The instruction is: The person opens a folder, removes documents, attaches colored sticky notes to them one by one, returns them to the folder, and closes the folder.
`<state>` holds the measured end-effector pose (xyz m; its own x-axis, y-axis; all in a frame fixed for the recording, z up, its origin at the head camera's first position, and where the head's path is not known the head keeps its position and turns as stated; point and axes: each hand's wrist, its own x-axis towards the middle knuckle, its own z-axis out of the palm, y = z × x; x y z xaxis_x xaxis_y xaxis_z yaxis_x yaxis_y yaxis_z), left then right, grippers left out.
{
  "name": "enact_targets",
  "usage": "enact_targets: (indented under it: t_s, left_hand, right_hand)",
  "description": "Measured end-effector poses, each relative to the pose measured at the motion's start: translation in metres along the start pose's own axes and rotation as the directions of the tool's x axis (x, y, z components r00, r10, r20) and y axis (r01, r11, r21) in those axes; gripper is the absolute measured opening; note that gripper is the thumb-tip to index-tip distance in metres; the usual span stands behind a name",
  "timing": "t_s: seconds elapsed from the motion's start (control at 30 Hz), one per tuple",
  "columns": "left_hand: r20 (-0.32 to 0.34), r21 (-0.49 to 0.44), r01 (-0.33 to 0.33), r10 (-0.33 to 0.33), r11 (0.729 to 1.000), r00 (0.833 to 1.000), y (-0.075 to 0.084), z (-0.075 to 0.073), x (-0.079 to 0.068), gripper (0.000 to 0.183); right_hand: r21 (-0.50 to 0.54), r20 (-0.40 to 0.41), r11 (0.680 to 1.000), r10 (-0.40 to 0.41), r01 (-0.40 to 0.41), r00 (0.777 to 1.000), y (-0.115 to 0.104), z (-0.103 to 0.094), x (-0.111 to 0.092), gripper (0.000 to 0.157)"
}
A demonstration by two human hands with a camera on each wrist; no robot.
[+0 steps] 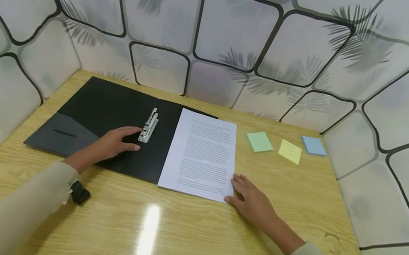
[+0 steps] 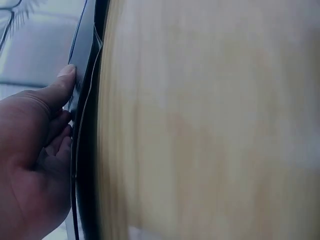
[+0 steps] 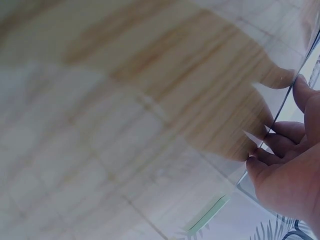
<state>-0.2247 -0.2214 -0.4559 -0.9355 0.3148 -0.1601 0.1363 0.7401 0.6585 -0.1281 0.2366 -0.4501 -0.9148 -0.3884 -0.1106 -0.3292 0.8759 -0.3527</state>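
Observation:
A black binder folder (image 1: 123, 95) lies opened flat on the wooden table, a metal clip mechanism (image 1: 148, 126) fixed inside it. My left hand (image 1: 113, 144) rests on the folder, its fingertips at the clip and its thumb just below. White printed sheets (image 1: 202, 155) lie over the folder's right part. At their lower right edge, my right hand (image 1: 257, 201) touches the paper with fingers and thumb. Seen from the left wrist, that hand (image 2: 30, 165) lies against the dark folder (image 2: 85, 100). Fingertips of my right hand (image 3: 290, 160) meet the tabletop in the right wrist view.
Right of the sheets sit a green sticky-note pad (image 1: 260, 142), a yellow one (image 1: 290, 151) and a blue one (image 1: 314, 146). A grey pocket (image 1: 68, 131) covers the folder's lower left. Patterned walls (image 1: 225, 27) enclose the table's (image 1: 110, 223) back and sides.

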Motion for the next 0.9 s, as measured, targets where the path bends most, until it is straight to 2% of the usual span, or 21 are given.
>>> enact_targets:
  t_s: [0.3,0.5,0.6,0.7,0.8,0.9]
  left_hand:
    - [0.006,0.056,0.079,-0.079,0.995,0.997,-0.025,-0.034,-0.004,0.073]
    - [0.021,0.067,0.096,-0.098,0.993,0.995,-0.030,-0.042,-0.002,0.075]
    - [-0.002,0.088,0.090,-0.090,0.992,0.996,-0.029,-0.045,-0.005,0.074]
    - [-0.070,0.089,0.119,-0.113,0.989,0.991,-0.029,-0.051,-0.019,0.074]
    - [-0.188,0.015,0.171,-0.165,0.985,0.968,-0.033,-0.058,-0.046,0.076]
    - [-0.318,-0.103,0.208,-0.230,0.973,0.920,-0.040,-0.059,-0.078,0.077]
  right_hand:
    - [0.004,-0.006,1.000,-0.006,0.006,1.000,-0.001,0.001,0.001,0.071]
    - [-0.008,0.013,1.000,0.012,-0.012,1.000,0.000,0.000,0.000,0.070]
    - [-0.005,0.014,1.000,0.017,-0.016,1.000,0.000,0.000,0.000,0.070]
    - [0.004,0.014,1.000,0.014,-0.014,1.000,0.000,0.001,0.000,0.071]
    - [0.008,0.016,1.000,0.006,-0.006,1.000,0.000,0.001,0.000,0.071]
    - [0.006,0.013,1.000,0.004,-0.004,1.000,-0.001,0.000,0.000,0.071]
